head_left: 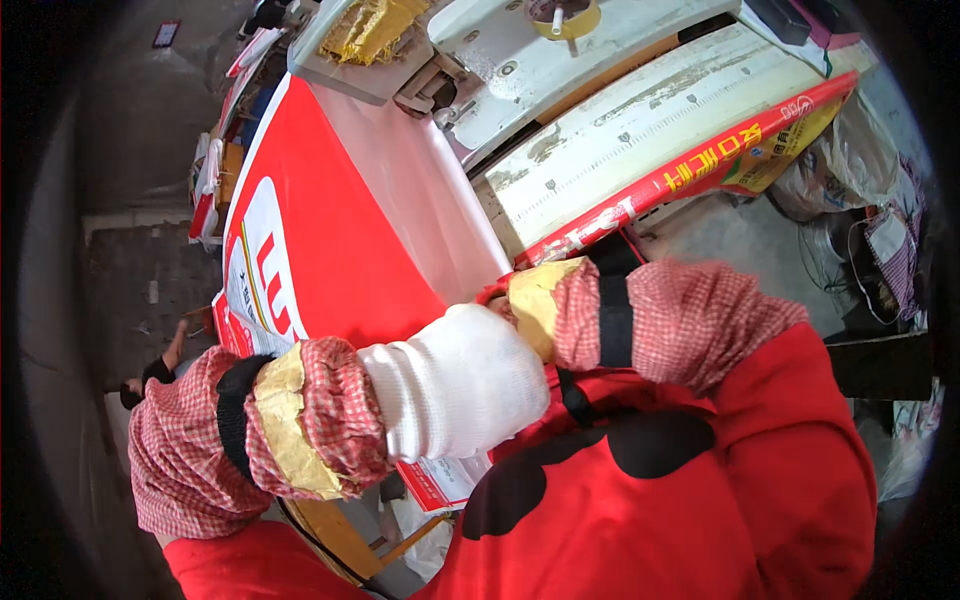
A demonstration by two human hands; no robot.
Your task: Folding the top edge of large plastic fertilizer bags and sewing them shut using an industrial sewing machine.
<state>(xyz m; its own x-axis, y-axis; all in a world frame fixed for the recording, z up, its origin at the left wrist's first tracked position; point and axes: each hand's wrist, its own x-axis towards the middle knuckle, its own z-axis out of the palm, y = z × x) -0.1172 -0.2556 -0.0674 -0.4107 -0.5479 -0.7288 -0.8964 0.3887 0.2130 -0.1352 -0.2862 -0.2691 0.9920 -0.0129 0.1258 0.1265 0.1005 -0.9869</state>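
Note:
My left hand [470, 375], in a white knitted glove, reaches across in front of my body at the near edge of a red and white printed woven sack [350, 210]. Its fingers are turned away and do not show. Behind that glove, my right hand [500, 305] is almost wholly covered, and only a sliver shows beside its yellow-banded cuff. Both forearms wear red checked oversleeves with black bands. The sack lies beside a pale metal machine [590, 40], which looks like a sewing machine, and spreads away to the far left.
A worn white worktop [600, 140] with ruler-like marks and a red printed strip along its edge extends right. A yellow rag [370, 30] and a yellow tape roll [563, 18] sit on the machine. Clear plastic bags [845, 165] hang right. Another person [155, 375] is at far left.

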